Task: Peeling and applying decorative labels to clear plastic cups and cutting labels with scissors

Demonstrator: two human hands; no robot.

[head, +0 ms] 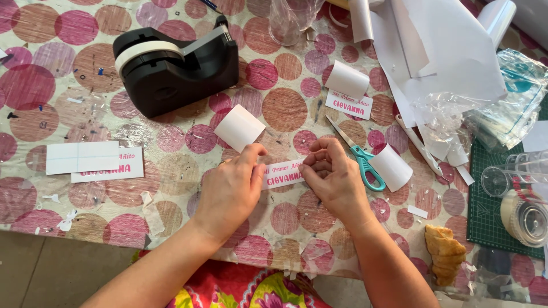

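A small white paper label with pink lettering (283,173) lies on the table with the round pink and brown dots (85,74). My left hand (231,191) grips its left end between thumb and fingers. My right hand (333,177) pinches its right end with curled fingers. A curled white paper slip (239,127) lies just above my left hand. Teal-handled scissors (361,160) rest right of my right hand, touching a second curled slip (390,166).
A black tape dispenser (171,63) stands at the back left. More labels (349,105) and flat paper strips (83,157) lie around. White sheets, clear plastic wrap (502,108), clear tubes (514,171), a green cutting mat (485,217) and a pastry piece (443,254) crowd the right.
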